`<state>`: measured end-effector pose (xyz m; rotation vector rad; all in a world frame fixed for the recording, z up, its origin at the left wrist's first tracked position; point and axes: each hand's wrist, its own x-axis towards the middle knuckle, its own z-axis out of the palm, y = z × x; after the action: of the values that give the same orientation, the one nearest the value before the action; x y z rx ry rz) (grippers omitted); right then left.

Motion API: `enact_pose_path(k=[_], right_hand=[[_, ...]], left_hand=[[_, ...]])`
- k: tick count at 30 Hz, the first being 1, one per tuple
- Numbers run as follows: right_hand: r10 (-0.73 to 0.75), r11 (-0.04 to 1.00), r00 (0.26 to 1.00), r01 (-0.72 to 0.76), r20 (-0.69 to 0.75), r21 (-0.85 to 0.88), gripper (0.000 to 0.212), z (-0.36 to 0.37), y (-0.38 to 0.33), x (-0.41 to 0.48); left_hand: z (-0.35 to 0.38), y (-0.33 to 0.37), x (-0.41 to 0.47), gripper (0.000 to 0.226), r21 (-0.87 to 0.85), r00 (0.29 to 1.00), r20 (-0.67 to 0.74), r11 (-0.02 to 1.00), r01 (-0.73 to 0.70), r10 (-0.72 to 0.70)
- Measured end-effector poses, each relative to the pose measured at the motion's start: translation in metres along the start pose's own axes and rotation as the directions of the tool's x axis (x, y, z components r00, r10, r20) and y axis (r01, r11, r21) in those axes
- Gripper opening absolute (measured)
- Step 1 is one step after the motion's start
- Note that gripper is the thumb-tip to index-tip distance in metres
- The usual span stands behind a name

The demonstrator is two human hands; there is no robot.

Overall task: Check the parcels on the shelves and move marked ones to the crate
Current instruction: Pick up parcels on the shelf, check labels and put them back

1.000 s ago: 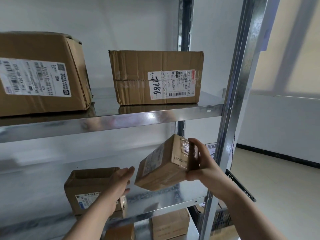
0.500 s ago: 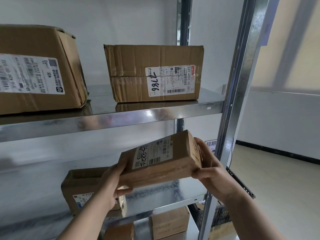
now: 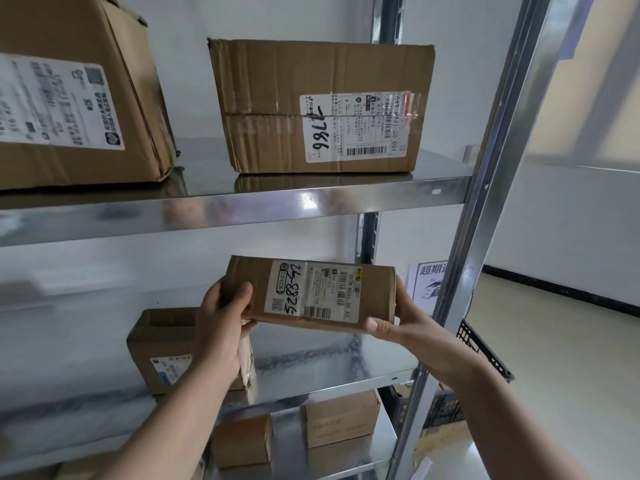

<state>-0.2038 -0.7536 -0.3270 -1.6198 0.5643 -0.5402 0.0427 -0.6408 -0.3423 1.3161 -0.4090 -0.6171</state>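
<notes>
Above the middle shelf (image 3: 329, 367), one parcel (image 3: 325, 296) hangs level in the air, label facing the camera. The left hand (image 3: 225, 320) grips its left end and the right hand (image 3: 398, 323) its right end, fingers (image 3: 377, 326) curled round it. The top shelf (image 3: 242, 209) carries two boxes, a large box (image 3: 69, 98) and a creased box (image 3: 318, 105). One lone box (image 3: 166, 344) sits on the middle shelf, with two small boxes (image 3: 341, 419) below. One black crate (image 3: 485, 355) is at the right.

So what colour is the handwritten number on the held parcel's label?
Black, on the white label of the held parcel; head view.
</notes>
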Motion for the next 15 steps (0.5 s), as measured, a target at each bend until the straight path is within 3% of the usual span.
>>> enact_pose_path(k=[4,7,13,15], right_hand=[[0.081,0.991,0.98,-0.06,-0.181,0.117,0.049,0.0,0.018,0.008],[0.142,0.984,0.95,-0.106,-0.279,0.142,0.033,-0.004,0.031,0.015],[0.15,0.988,0.871,-0.151,-0.468,0.036,0.048,-0.018,0.058,0.029],[0.172,0.984,0.861,-0.174,-0.478,0.041,0.051,-0.022,0.067,0.033]], left_hand=[[0.007,-0.008,0.002,0.036,0.011,1.0,-0.008,1.0,-0.022,0.022],[0.016,-0.016,0.003,0.036,0.081,0.998,-0.032,0.996,-0.045,0.048],[0.034,-0.029,-0.002,0.035,0.264,0.998,-0.038,0.963,-0.046,0.058],[0.038,-0.037,-0.002,0.049,0.279,0.998,-0.048,0.96,-0.03,0.046]])
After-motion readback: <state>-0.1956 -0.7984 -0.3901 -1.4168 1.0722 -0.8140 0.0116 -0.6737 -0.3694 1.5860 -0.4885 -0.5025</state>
